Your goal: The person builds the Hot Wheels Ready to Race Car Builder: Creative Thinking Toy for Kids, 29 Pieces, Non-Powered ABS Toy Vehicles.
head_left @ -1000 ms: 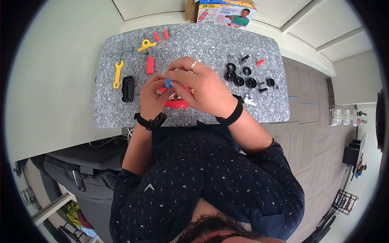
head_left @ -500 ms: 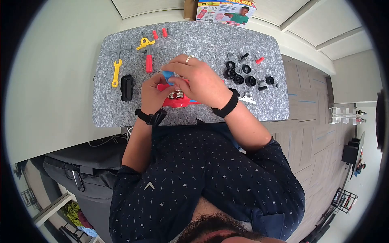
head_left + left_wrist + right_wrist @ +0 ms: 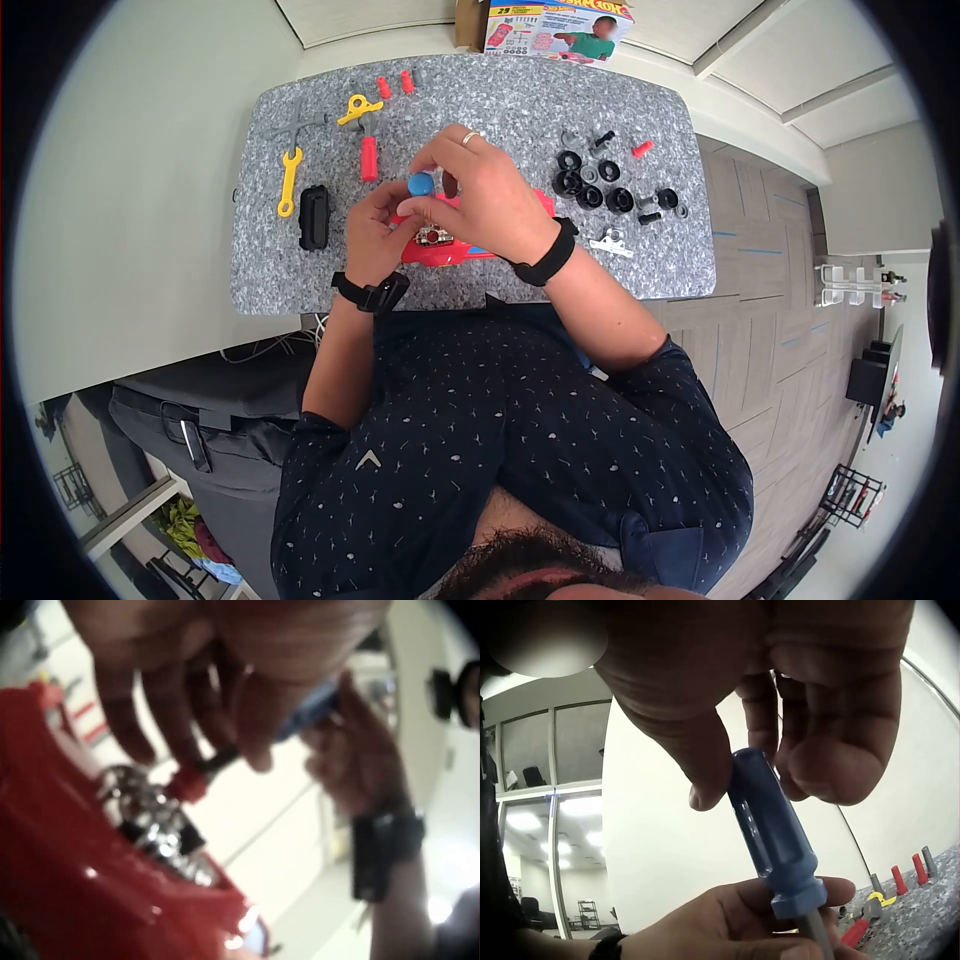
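Thumb and fingertips of the right hand [image 3: 492,200] pinch the top of a blue screwdriver handle [image 3: 421,184]. In the right wrist view the handle [image 3: 772,825] is tilted, its grey shaft [image 3: 816,930] running down beside the left hand [image 3: 727,919]. The left hand [image 3: 374,240] curls its thumb and fingers round the shaft, low by a red toy car [image 3: 455,252]. A blurred red piece [image 3: 187,785] is at the shaft's lower end, close to the car's chrome engine part [image 3: 161,825]; whether they touch I cannot tell.
Black wheels [image 3: 620,200], a red peg [image 3: 642,149] and a silver part [image 3: 611,243] lie right on the speckled table. Leftward are a yellow wrench [image 3: 289,182], a black tray-like part [image 3: 314,217] and a red-handled hammer [image 3: 369,158]. A box [image 3: 560,30] stands behind.
The right hand's fingers have spread and shifted on the handle, so its blue top shows more. Compared with a second ago, more of the car is uncovered; the left hand has barely moved.
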Demonstrator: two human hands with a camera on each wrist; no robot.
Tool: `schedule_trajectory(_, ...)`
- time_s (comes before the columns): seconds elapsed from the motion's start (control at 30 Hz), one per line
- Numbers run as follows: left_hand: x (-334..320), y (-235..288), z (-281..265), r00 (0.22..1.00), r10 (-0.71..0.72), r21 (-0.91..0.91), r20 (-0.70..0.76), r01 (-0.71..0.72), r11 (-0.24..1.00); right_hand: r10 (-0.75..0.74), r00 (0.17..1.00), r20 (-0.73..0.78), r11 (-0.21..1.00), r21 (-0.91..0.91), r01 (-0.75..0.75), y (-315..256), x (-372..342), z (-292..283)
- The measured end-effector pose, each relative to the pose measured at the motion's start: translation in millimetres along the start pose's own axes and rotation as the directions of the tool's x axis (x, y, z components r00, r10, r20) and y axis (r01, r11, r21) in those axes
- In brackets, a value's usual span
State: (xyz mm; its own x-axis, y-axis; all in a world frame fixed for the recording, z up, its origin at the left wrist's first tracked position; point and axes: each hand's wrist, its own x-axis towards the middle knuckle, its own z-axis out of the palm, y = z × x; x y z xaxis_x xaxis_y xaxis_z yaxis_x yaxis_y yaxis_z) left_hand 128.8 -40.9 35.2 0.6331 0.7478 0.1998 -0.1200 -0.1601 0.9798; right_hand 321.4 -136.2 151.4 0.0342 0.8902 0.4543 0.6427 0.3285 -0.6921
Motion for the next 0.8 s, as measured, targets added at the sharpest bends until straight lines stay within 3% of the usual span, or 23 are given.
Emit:
schedule_trajectory(0.1,1.1,-5.1,-6.2,0.999,-0.042,0.013,0.031,0.042,0.999,-0.09,0.995,-0.042,0.993,0.07,0.093,9.5,-0.3,6.5)
schedule_trajectory(0.2,0.4,-11.2,-10.9,0.996,-0.033,0.034,0.086,0.03,0.999,-0.239,0.967,-0.084,0.971,-0.02,0.238,25.5,-0.7,15.2)
schedule_trajectory(0.3,0.2,-5.1,-3.8,0.998,0.003,0.044,0.065,-0.006,0.999,-0.008,1.0,0.013,1.0,0.007,0.008,8.0,-3.4,6.0)
schedule_trajectory(0.4,-1.7,1.7,-0.7,0.999,-0.025,0.055,0.04,0.023,0.998,0.001,1.0,-0.028,1.0,-0.03,-0.001,8.6,-2.9,8.6)
schedule_trajectory(0.5,-1.0,-8.4,-3.1,0.997,-0.073,-0.029,0.019,0.074,0.997,-0.091,0.991,-0.098,0.992,0.082,0.099,10.2,-2.5,12.2)
schedule_trajectory(0.6,-3.0,-9.1,-3.3,0.997,-0.059,-0.057,0.054,0.062,0.996,-0.239,0.961,-0.142,0.971,-0.012,0.24,25.1,-2.0,20.4)
schedule_trajectory(0.7,-3.3,-5.4,-2.1,0.993,-0.002,0.052,0.119,-0.004,0.999,-0.032,0.997,-0.068,0.999,0.037,0.035,12.1,-4.3,12.2)
schedule_trajectory(0.8,-5.7,-4.0,1.7,0.989,0.037,0.122,0.145,-0.055,0.991,0.042,0.999,-0.034,0.999,0.009,-0.041,10.3,-3.9,10.4)
